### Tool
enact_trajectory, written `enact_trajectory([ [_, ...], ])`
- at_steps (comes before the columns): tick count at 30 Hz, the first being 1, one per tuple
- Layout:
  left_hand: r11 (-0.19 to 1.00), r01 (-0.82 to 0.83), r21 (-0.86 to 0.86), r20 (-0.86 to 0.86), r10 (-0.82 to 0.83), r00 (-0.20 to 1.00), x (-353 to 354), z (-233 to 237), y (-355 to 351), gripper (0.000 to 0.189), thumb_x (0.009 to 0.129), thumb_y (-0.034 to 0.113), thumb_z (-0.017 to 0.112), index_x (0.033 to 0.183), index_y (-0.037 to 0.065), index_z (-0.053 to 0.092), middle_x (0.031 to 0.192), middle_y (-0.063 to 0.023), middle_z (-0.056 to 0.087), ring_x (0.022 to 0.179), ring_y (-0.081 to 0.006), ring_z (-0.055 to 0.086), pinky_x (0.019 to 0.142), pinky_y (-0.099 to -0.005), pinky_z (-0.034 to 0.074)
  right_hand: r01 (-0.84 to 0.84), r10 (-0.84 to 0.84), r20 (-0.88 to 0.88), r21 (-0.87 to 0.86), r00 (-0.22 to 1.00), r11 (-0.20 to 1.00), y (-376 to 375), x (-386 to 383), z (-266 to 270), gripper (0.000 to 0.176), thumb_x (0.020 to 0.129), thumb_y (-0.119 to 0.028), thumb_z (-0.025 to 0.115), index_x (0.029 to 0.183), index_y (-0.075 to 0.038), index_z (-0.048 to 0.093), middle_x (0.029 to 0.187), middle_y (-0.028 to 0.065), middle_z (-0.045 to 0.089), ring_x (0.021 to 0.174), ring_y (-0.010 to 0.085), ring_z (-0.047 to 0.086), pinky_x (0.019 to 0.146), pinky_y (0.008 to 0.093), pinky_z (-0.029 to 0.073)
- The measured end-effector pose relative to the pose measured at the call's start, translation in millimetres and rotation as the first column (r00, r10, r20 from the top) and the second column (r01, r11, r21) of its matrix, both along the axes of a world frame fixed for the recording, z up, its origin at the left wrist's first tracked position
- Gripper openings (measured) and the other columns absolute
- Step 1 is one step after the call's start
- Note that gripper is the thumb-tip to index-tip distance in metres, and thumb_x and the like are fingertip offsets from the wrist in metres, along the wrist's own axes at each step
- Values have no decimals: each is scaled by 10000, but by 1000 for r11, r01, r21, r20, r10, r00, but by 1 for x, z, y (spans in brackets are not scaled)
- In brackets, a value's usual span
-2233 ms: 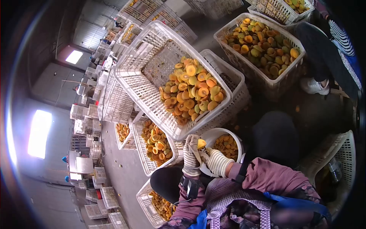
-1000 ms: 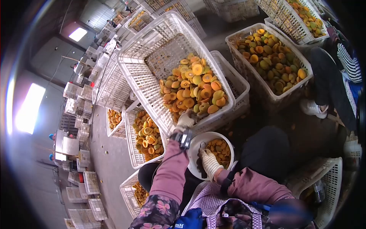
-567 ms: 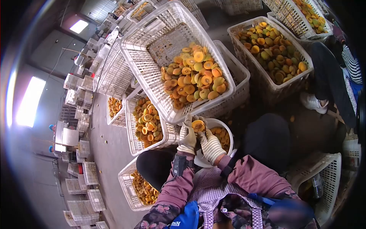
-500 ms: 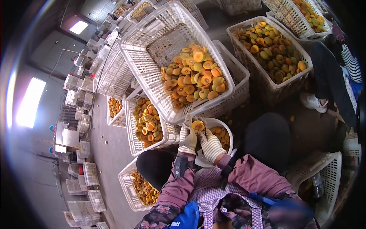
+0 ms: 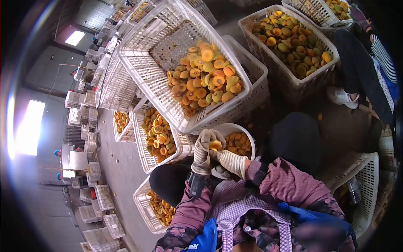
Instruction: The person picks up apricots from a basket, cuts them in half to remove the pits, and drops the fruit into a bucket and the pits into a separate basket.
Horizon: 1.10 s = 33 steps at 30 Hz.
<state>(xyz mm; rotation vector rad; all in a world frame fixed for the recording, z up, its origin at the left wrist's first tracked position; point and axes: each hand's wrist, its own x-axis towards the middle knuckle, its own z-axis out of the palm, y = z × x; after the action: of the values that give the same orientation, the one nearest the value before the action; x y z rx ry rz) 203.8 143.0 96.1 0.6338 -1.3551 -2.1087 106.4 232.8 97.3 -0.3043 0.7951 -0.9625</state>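
Note:
My left hand (image 5: 203,154), in a pale knitted glove, is closed around an apricot half (image 5: 215,145), with its orange inside showing. Against it is my right hand (image 5: 231,163), gloved too, its fingers bent by the fruit; what they grip is hidden. Both hands are over the near left rim of a white bucket (image 5: 253,145), which holds orange apricot pieces (image 5: 238,144). Just beyond the bucket, a white slatted crate (image 5: 188,127) leans toward me, with many apricot halves (image 5: 205,80) gathered at its lower side.
More fruit-filled crates stand around: one at the far right (image 5: 289,82), one at the left (image 5: 145,161) and one by my left knee (image 5: 140,201). A co-worker's leg and white shoe (image 5: 343,97) are at the right. A plastic bottle (image 5: 354,191) lies in a crate there.
The apricot half has turned from facing up to mostly covered by my left fingers. My right hand has rolled over and dropped lower beside it. The whole view has shifted slightly.

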Motion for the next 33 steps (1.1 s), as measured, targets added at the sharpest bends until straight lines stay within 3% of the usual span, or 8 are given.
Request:
enact_trajectory([
  [3,987,118,107,10,-120,993,22,-13,-11,305,933,362,451,897,66,516,812,-66,509,741,-189,492,696,-272,428,-101,99,83,19,992,995,5,9,0,375,901,-469,473,770,-119,513,483,-19,429,350,92,376,323,218,278],
  [5,721,-630,289,195,600,776,37,-27,-32,327,914,354,485,974,41,562,849,-96,546,790,-227,542,691,-293,463,-193,149,392,74,908,978,9,11,15,373,901,-461,479,784,-108,510,488,-28,395,358,79,325,328,213,242],
  [8,59,-102,-993,55,998,44,51,-21,-75,373,871,345,545,958,-8,627,760,-70,656,638,-218,632,801,-293,481,-30,-45,340,211,939,977,12,21,17,371,885,-467,497,790,-109,520,522,-17,402,400,93,347,378,230,289],
  [13,867,-133,-481,194,253,948,-41,-69,-151,286,831,42,475,1109,2,529,956,-100,597,836,-193,596,802,-268,476,257,-328,86,451,941,855,-16,18,-4,384,874,-484,483,798,-111,529,524,2,424,416,126,395,387,267,320],
  [19,975,29,-222,632,121,765,-111,-102,-187,466,784,-148,416,1223,8,423,940,-79,571,805,-174,564,745,-254,494,445,-465,-12,314,885,839,-29,29,-28,411,876,-494,464,803,-98,549,535,19,483,390,134,411,371,262,330],
  [25,979,-147,143,-88,160,983,-52,-43,-114,212,868,35,459,1079,48,479,945,-36,510,837,-128,525,709,-239,465,629,-610,-182,62,771,775,-33,14,-28,400,885,-487,460,828,-97,529,550,15,466,371,132,405,350,276,327],
  [28,938,-197,-284,116,237,964,-37,-24,-41,226,935,250,459,1073,83,525,953,-31,555,824,-130,538,727,-227,448,612,-642,-299,-198,707,766,-35,14,-38,324,921,-364,460,977,-53,534,728,49,553,589,158,498,549,276,426],
  [33,975,-126,186,33,122,992,-14,-25,-14,436,963,407,360,1086,16,511,979,-63,572,855,-139,546,790,-273,454,379,-465,-486,-271,740,885,-33,27,-47,323,939,-212,445,1182,-6,496,942,78,585,825,163,501,758,265,431],
])
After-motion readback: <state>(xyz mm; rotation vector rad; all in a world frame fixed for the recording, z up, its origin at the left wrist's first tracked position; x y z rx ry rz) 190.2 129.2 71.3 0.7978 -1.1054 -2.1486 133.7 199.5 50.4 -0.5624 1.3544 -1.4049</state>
